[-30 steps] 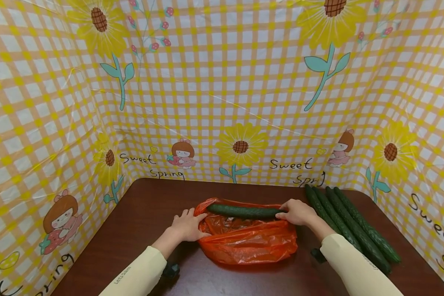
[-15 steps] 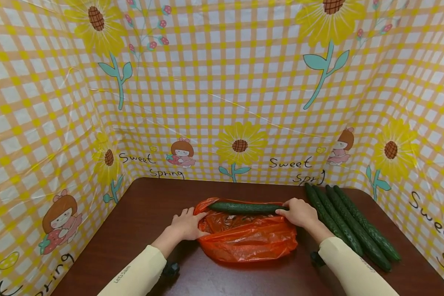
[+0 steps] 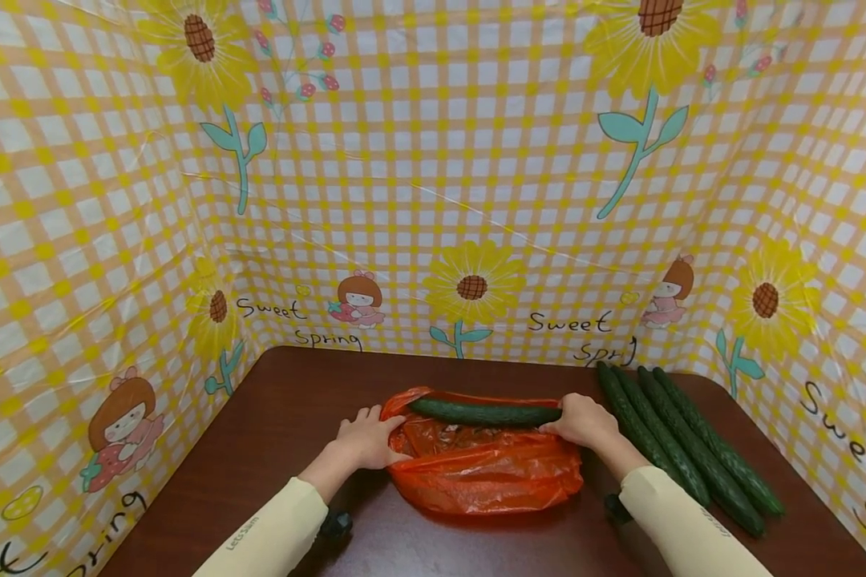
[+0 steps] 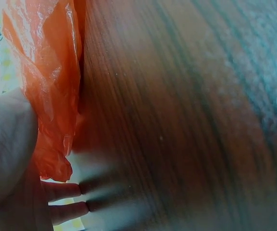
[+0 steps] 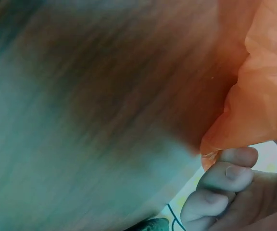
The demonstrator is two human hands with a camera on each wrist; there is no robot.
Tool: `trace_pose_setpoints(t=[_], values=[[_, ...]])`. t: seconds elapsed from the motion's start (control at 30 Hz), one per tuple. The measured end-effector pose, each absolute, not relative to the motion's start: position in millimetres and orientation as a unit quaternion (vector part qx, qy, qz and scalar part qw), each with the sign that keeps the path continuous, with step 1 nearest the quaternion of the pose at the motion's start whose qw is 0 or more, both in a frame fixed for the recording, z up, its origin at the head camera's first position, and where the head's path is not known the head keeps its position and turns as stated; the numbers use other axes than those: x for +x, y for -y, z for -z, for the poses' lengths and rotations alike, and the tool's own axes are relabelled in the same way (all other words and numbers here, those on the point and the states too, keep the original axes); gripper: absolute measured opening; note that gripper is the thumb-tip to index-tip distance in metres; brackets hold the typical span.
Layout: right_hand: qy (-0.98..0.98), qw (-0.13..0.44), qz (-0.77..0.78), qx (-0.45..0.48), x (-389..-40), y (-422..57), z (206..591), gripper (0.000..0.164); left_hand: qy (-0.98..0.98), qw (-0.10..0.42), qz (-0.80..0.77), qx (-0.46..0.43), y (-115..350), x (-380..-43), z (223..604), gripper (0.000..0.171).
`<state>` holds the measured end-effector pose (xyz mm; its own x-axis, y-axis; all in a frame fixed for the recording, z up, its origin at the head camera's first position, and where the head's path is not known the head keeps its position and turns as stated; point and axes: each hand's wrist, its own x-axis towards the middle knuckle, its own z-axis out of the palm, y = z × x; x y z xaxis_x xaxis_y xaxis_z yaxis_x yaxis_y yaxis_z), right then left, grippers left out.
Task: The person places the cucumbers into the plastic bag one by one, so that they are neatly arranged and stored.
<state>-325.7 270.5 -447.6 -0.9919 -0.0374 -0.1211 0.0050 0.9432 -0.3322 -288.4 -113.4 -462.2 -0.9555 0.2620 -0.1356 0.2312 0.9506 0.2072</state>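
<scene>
A red plastic bag point(image 3: 491, 481) lies on the table with its mouth spread upward. One dark green cucumber point(image 3: 487, 413) lies lengthwise in the mouth, along the far side. My left hand point(image 3: 364, 439) holds the bag's left rim; in the left wrist view, two fingers point(image 4: 66, 211) stick out past the bag's edge. At the opposite end, my right hand point(image 3: 588, 421) grips the right rim, right beside the cucumber's tip. Curled fingers point(image 5: 225, 175) show against the bag in the right wrist view. The bag's lower inside is mostly hidden.
Several cucumbers point(image 3: 693, 441) lie side by side at the right of the dark brown table point(image 3: 296, 385). A checked, flower-printed sheet point(image 3: 404, 216) walls in the back and both sides. Dark wrist devices point(image 3: 337, 525) sit under the forearms.
My right hand has shifted slightly from the cucumber's tip to the bag's right rim. The cucumber's right end has dipped a little. My left hand stays in place.
</scene>
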Motion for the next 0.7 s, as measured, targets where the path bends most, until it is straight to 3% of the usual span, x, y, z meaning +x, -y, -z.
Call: trace_pose_setpoints(t=[0.23, 0.5, 0.7], values=[[-0.975, 0.053, 0.208, -0.051, -330.5, -272.5, 444.1, 0.047, -0.985, 0.079, -0.090, 0.123, 111.7, -289.1, 462.1, 0.081], [-0.969, 0.037, 0.242, -0.036, -327.7, -280.2, 447.9, 0.039, -0.986, 0.083, -0.081, 0.121, 110.3, -289.4, 461.6, 0.082], [-0.966, 0.024, 0.254, -0.039, -328.3, -283.6, 456.3, 0.046, -0.986, 0.082, -0.081, 0.121, 110.9, -288.8, 460.4, 0.081]])
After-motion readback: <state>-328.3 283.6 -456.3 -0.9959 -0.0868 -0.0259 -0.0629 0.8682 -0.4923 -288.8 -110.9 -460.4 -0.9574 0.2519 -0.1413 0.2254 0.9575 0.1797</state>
